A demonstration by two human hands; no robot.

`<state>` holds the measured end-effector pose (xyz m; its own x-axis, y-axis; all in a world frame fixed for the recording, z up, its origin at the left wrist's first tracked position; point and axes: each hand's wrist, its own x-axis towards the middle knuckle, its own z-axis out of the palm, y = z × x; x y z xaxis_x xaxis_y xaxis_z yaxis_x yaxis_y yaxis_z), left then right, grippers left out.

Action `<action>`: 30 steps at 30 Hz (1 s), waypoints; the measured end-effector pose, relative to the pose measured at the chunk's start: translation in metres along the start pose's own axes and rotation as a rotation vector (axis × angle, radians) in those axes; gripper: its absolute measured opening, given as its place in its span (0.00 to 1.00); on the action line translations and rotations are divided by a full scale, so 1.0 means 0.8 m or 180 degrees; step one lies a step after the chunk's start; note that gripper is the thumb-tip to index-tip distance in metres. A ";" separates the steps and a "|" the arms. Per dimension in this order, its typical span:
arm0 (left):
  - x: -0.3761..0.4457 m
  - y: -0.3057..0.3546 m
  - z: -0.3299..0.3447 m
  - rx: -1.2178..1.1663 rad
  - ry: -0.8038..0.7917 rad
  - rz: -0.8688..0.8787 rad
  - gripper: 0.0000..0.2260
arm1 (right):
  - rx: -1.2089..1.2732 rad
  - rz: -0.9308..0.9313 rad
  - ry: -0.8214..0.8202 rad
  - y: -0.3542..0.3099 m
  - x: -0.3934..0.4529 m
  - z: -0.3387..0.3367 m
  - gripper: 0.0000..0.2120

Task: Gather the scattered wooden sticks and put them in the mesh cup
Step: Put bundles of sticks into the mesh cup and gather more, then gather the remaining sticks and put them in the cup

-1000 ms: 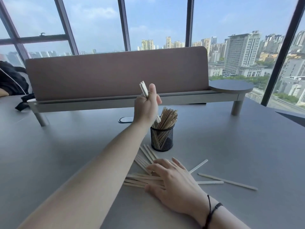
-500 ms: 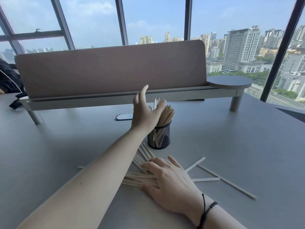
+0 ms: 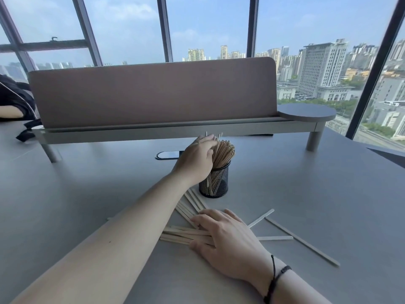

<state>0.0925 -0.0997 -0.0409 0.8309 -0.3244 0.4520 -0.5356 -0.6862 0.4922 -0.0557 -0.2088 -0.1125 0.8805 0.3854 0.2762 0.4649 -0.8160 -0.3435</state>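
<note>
A black mesh cup stands mid-table, packed with upright wooden sticks. My left hand is against the cup's left side, with its fingers bent over the stick tops. A few stick ends poke up past the fingertips. My right hand lies flat, palm down, on a pile of loose sticks in front of the cup. More sticks fan out between the pile and the cup. To the right lie three single sticks, the longest one slanting towards the table's near right.
A brown divider panel on a grey raised shelf crosses the table behind the cup, ending in a round platform on the right. A dark oval desk grommet sits behind my left hand. Another person's arm in a dark sleeve rests at far left.
My left hand came down from above the cup with a small bunch of sticks, spread open over the cup, and now rests against the sticks in it. The right hand has stayed on the pile.
</note>
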 end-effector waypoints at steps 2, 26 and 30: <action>-0.004 0.001 0.002 -0.0012 -0.0013 0.0076 0.20 | 0.0013 -0.0009 -0.0002 0.001 -0.001 -0.001 0.24; -0.184 -0.104 -0.071 0.1034 -0.1751 -0.0561 0.55 | -0.0343 0.0294 0.0023 0.005 0.000 -0.002 0.30; -0.187 -0.087 -0.056 0.0775 -0.1566 -0.0588 0.56 | -0.0326 0.0341 0.0031 0.004 0.000 -0.005 0.32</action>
<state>-0.0016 0.0257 -0.1095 0.9108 -0.4095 -0.0529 -0.3733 -0.8713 0.3185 -0.0546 -0.2132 -0.1101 0.9234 0.2899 0.2516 0.3559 -0.8921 -0.2782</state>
